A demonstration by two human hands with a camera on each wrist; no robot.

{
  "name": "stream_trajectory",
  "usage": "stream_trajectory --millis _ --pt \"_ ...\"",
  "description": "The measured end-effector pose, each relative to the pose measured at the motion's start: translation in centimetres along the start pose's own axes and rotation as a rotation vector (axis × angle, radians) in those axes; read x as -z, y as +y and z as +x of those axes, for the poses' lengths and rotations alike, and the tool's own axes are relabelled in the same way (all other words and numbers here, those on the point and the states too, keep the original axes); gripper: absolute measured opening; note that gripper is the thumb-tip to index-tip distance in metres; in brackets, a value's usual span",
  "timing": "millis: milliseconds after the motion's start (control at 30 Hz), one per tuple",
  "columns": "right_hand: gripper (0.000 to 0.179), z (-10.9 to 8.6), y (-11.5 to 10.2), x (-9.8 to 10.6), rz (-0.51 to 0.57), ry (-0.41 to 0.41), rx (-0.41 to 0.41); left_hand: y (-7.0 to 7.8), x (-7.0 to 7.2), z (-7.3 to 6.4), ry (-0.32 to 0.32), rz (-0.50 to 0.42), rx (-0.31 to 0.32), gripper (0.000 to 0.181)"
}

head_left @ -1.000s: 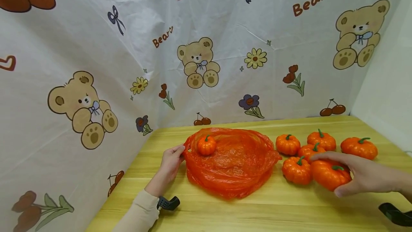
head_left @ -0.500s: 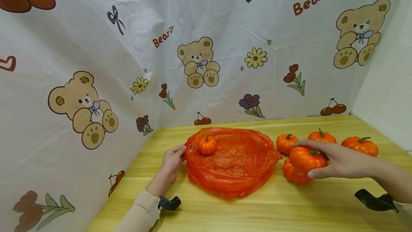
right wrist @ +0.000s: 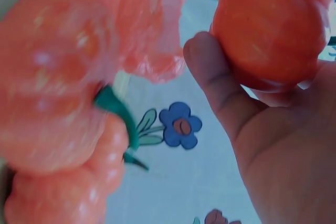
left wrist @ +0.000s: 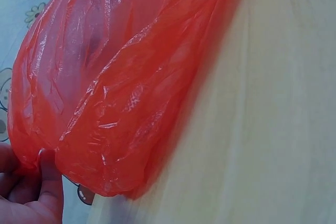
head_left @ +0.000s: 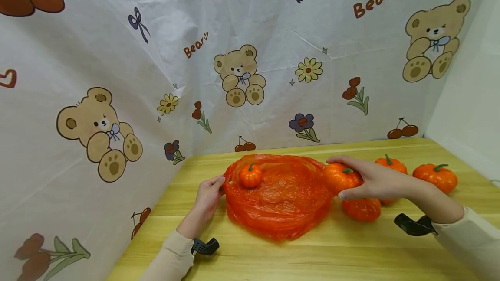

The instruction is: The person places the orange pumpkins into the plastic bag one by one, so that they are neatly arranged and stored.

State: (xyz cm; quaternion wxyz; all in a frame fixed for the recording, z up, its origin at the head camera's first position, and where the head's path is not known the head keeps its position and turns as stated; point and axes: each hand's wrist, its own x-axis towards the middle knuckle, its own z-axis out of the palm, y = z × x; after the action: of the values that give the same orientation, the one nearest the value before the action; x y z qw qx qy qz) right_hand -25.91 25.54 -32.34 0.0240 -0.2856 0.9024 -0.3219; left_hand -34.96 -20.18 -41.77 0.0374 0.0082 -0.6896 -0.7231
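A thin red plastic bag (head_left: 273,222) lies spread on the table with its mouth open upward. One small orange pumpkin (head_left: 251,176) with a green stem sits inside, toward the left. My left hand (head_left: 208,195) pinches the bag's left rim between thumb and fingers; the left wrist view shows the gathered plastic of the bag (left wrist: 126,93) at the fingertips. At the bag's right rim, my right hand (head_left: 376,181) holds another orange pumpkin (head_left: 339,178), thumb on the near side and fingers over the far side. The right wrist view shows this held pumpkin (right wrist: 273,24) from close up.
To the right of the bag stand more orange pumpkins: a near one (head_left: 361,210) below my right hand, one behind (head_left: 392,165) and one at far right (head_left: 435,178). Others are partly hidden by the hand. A bear-print cloth (head_left: 273,112) hangs behind the table (head_left: 304,259).
My right hand has carried its pumpkin leftward from the pumpkin group, over the others, to the bag's right rim. The left hand and the bag have stayed in place.
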Motion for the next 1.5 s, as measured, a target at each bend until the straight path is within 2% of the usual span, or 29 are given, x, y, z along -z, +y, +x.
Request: stream_trajectory --millis 300,567,700,833,900,1067,1200,1367,1500 --pt "0.082 4.1 -1.2 -0.5 0.085 -0.029 -0.061 0.4 0.1 0.3 0.009 -0.015 -0.010 0.036" --pt "0.086 7.7 -1.4 -0.3 0.043 -0.050 -0.068 -0.2 0.1 0.4 0.000 -0.013 -0.012 0.037" --pt "0.084 9.9 -1.6 -0.5 0.133 -0.098 -0.070 -0.3 0.2 0.4 0.007 -0.018 -0.010 0.037" --pt "0.073 12.1 -1.9 -1.1 0.230 -0.140 -0.072 -0.2 0.2 0.4 0.005 -0.018 -0.006 0.036" --pt "0.068 13.2 -1.9 -1.5 0.243 -0.147 -0.060 -0.2 0.3 0.4 0.005 -0.017 -0.003 0.036" --pt "0.066 15.5 -2.0 -2.4 0.175 -0.124 -0.024 -0.1 0.2 0.4 0.001 -0.017 -0.006 0.036" --pt "0.067 17.0 -2.1 -3.3 0.116 -0.125 -0.035 -0.2 0.2 0.3 -0.009 -0.005 -0.013 0.037" --pt "0.069 18.5 -1.9 -5.0 0.157 -0.168 -0.070 -0.3 0.2 0.2 -0.013 0.002 -0.012 0.037" --pt "0.077 19.4 -1.6 -6.4 0.178 -0.182 -0.134 -0.3 0.2 0.3 -0.009 0.001 -0.004 0.036"
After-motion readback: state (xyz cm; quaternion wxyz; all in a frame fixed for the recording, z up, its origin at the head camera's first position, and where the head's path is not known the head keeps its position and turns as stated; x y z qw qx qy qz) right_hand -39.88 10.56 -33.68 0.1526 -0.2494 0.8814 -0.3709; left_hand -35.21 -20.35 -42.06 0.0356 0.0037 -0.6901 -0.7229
